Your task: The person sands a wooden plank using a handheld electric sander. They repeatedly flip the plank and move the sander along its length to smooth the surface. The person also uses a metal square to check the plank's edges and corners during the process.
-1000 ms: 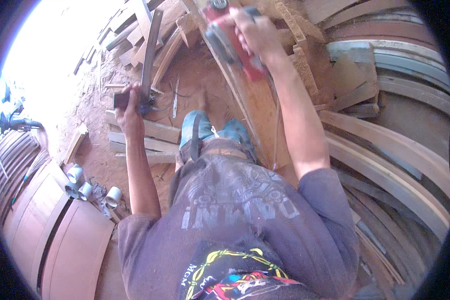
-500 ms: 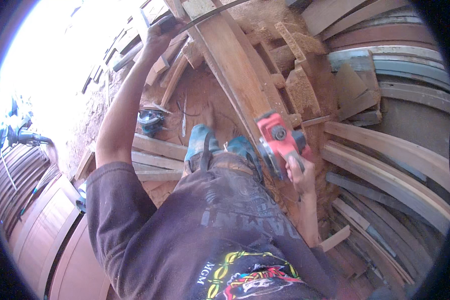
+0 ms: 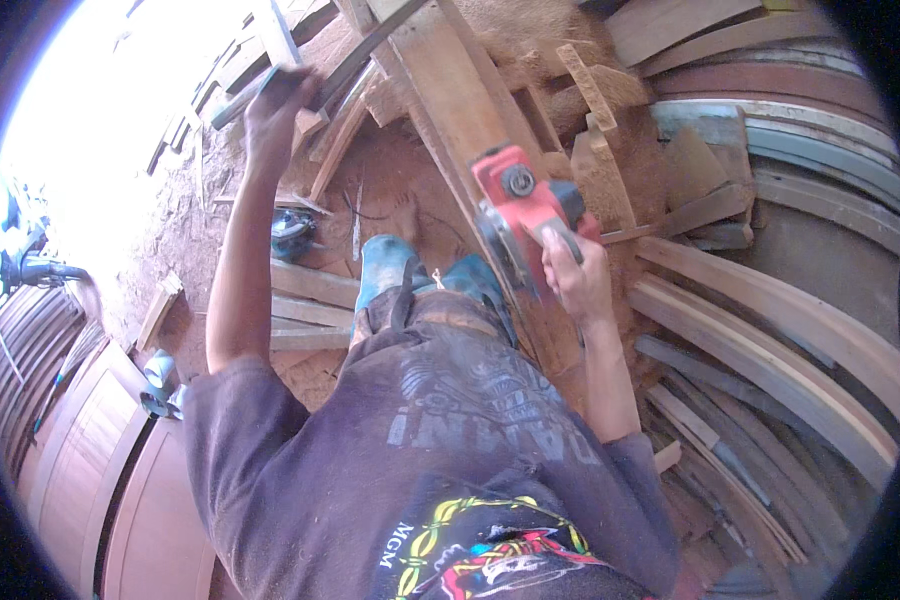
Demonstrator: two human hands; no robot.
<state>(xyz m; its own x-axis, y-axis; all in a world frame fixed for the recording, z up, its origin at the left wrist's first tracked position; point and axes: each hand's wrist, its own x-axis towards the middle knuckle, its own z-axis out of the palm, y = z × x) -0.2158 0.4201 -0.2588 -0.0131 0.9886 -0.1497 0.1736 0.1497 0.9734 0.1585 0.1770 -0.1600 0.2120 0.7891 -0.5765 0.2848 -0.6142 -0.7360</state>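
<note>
My right hand (image 3: 578, 275) is wrapped round the rear handle of a red electric hand planer (image 3: 520, 190). The planer sits over the near part of a long wooden board (image 3: 455, 85), slightly blurred. At the far left, my left arm reaches out, and my left hand (image 3: 278, 105) is closed at the near end of a long, thin dark strip (image 3: 370, 48). This strip slants across the far end of the board. Its exact grip is blurred.
Wood offcuts (image 3: 600, 150) lie in sawdust right of the board. Long stacked planks (image 3: 770, 350) fill the right side. A power tool (image 3: 292, 232) lies on the floor at left, near planks (image 3: 315, 290). Wooden panels (image 3: 85, 430) lean at lower left.
The planer and my right hand have moved left and farther away. My left hand has shifted left and nearer, and the dark strip has shifted with it.
</note>
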